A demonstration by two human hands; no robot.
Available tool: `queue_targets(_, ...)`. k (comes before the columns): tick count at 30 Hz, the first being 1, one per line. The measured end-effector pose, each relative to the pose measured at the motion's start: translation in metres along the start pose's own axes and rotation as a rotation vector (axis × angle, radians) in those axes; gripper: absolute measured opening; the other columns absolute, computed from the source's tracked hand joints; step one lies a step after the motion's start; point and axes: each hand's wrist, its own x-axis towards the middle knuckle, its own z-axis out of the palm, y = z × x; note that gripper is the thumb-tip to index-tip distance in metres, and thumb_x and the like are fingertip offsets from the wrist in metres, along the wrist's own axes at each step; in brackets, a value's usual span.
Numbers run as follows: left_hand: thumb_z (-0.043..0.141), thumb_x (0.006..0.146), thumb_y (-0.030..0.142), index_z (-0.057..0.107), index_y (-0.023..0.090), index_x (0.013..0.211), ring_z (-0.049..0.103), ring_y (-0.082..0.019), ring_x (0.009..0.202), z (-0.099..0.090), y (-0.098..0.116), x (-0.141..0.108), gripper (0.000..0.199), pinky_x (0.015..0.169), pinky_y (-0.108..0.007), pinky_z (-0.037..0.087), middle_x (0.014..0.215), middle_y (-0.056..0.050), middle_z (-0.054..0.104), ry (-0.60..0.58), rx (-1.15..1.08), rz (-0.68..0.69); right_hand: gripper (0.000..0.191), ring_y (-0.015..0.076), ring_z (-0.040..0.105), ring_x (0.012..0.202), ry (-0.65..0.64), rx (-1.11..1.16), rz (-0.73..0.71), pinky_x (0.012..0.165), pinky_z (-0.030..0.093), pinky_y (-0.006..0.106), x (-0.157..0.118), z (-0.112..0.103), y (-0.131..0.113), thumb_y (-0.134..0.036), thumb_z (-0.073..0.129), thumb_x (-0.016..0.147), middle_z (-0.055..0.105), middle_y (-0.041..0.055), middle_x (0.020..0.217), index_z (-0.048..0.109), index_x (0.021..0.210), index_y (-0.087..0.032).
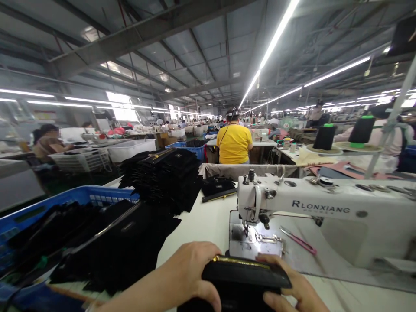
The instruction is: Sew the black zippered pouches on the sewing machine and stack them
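Observation:
A black zippered pouch piece with a gold zipper along its top edge is between my hands at the bottom of the head view. My left hand grips its left end, thumb in front and fingers behind. At the right end, my right hand holds it with the thumb in front. Just beyond the piece stands a white sewing machine, its needle area lit above a metal plate. Pink-handled tweezers lie on the machine bed. The pouch's lower part runs out of the frame.
Black fabric pieces are piled on the left of the white table, beside a blue basket of more. Another zippered piece lies behind the machine head. Thread cones stand at right. A person in yellow sits ahead.

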Motion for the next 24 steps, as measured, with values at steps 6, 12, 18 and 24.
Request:
queue_targets(6, 0.065, 0.063, 0.045, 0.059, 0.02, 0.092, 0.054, -0.015, 0.076, -0.001, -0.002, 0.021, 0.039, 0.062, -0.019, 0.038, 0.083, 0.001, 0.06, -0.228, -0.159, 0.06, 0.027, 0.0141, 0.053, 0.06, -0.14, 0.203, 0.256, 0.057, 0.042, 0.024, 0.011, 0.009, -0.018, -0.032, 0.05, 0.078, 0.058, 0.0007, 0.064, 0.059, 0.058, -0.019)
queue_targets(12, 0.059, 0.071, 0.022, 0.057, 0.017, 0.097, 0.055, -0.015, 0.084, 0.009, 0.007, 0.043, 0.027, 0.076, -0.023, 0.039, 0.09, 0.0, 0.061, -0.111, -0.41, 0.109, 0.025, 0.0136, 0.051, 0.069, -0.209, 0.358, 0.225, 0.063, 0.038, 0.025, 0.024, 0.01, -0.025, -0.033, 0.05, 0.079, 0.056, 0.0012, 0.071, 0.055, 0.06, -0.017)
queue_targets(18, 0.059, 0.072, 0.029, 0.054, 0.013, 0.101, 0.056, -0.016, 0.083, 0.003, 0.001, 0.047, 0.034, 0.073, -0.025, 0.041, 0.09, -0.003, 0.061, -0.026, -0.534, 0.057, 0.041, 0.009, 0.041, 0.055, -0.345, 0.413, 0.268, 0.05, 0.032, 0.023, 0.012, 0.005, -0.014, -0.04, 0.038, 0.085, 0.044, -0.0008, 0.063, 0.04, 0.052, -0.017)
queue_targets(24, 0.045, 0.082, 0.025, 0.061, 0.015, 0.096, 0.056, -0.015, 0.085, -0.007, 0.009, 0.046, 0.024, 0.077, -0.022, 0.039, 0.091, -0.001, 0.063, -0.009, -0.289, 0.097, 0.044, 0.0078, 0.036, 0.05, -0.302, 0.258, 0.232, 0.048, 0.027, 0.024, 0.006, 0.012, -0.018, -0.04, 0.038, 0.085, 0.038, -0.0023, 0.056, 0.03, 0.048, -0.018)
